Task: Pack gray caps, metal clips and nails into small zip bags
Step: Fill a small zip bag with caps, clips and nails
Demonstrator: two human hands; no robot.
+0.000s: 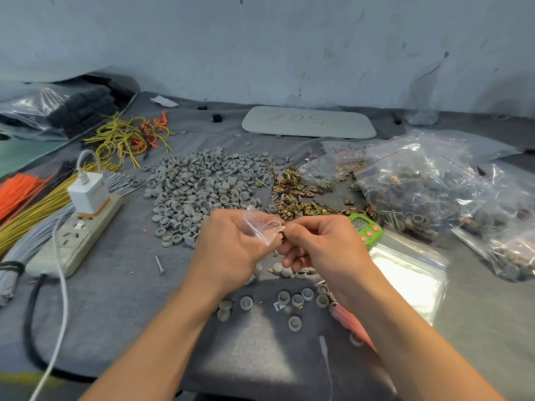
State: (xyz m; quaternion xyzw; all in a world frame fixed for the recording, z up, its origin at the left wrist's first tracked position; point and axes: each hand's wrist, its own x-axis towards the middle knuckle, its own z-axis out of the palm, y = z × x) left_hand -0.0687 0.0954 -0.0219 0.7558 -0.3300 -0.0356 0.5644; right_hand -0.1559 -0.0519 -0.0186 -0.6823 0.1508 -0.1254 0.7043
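My left hand (231, 244) grips a small clear zip bag (262, 227) with a red seal line, held above the table's middle. My right hand (318, 244) pinches small metal clips (282, 234) at the bag's mouth, fingers curled. Behind the hands lies a big pile of gray caps (202, 186). A heap of brass-coloured metal clips (298, 195) sits to its right. Loose nails (392, 219) lie beside the clips, and one nail (159, 264) lies alone at the left. A few gray caps (295, 299) are scattered under my wrists.
Filled zip bags (434, 186) pile up at the right, with a stack of flat empty bags (411, 273) nearer me. A green timer (366, 230) sits behind my right hand. A power strip (78, 235) with a white charger, cable ties and wires occupy the left.
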